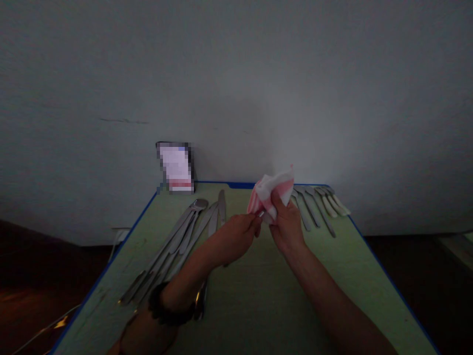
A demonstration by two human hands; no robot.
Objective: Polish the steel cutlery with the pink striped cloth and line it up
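Observation:
Above the middle of the table, my right hand (288, 224) is closed around a white cloth with pink stripes (283, 185), bunched up with one corner sticking up. My left hand (238, 236) meets it from the left, its fingers pinched on a piece of cutlery (261, 214). Only a small shiny bit of that piece shows; the cloth and fingers cover the rest, so its kind is unclear. Beneath and left of my left arm lie long metal spoons (199, 203) and table knives (221, 202), partly hidden by the forearm and the dark bracelet.
At the table's back right lies a row of cutlery (312, 204), some with pale handles (328, 204). A phone (177, 167) with a lit, blurred screen leans against the wall (236, 98) at the back left. Blue edging (388, 273) borders the pale green table (266, 296).

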